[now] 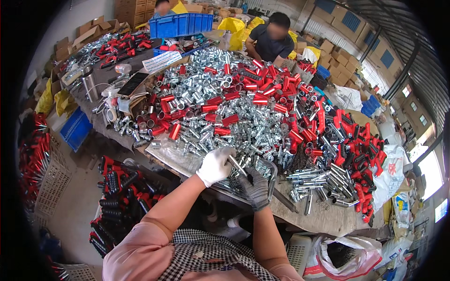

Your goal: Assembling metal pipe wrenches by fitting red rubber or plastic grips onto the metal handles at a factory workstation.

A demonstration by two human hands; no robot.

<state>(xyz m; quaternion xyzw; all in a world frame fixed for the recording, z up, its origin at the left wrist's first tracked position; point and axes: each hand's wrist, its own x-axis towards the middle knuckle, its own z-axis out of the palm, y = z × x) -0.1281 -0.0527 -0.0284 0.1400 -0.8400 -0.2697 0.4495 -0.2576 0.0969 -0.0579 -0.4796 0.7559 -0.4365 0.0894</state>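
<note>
In a white glove, my left hand (215, 167) is closed on the upper end of a short silver metal tube (237, 165). The tube slants down to my right hand (255, 189), in a grey glove, whose fingers are closed about its lower end. Both hands are over a shallow metal tray (273, 177) at the table's near edge, with small silver parts in it. Just beyond lies a heap of shiny metal fittings (201, 91) mixed with red sleeves (230, 120). To the right of my right hand are loose silver tubes (323, 182).
Red-and-black handled tools (361, 154) are piled at the table's right end. A dark rod (286, 201) lies by the near edge. Black-and-red tools (117, 192) fill a container below left. An open white sack (347, 257) stands below right. Across the table a person (272, 40) leans in.
</note>
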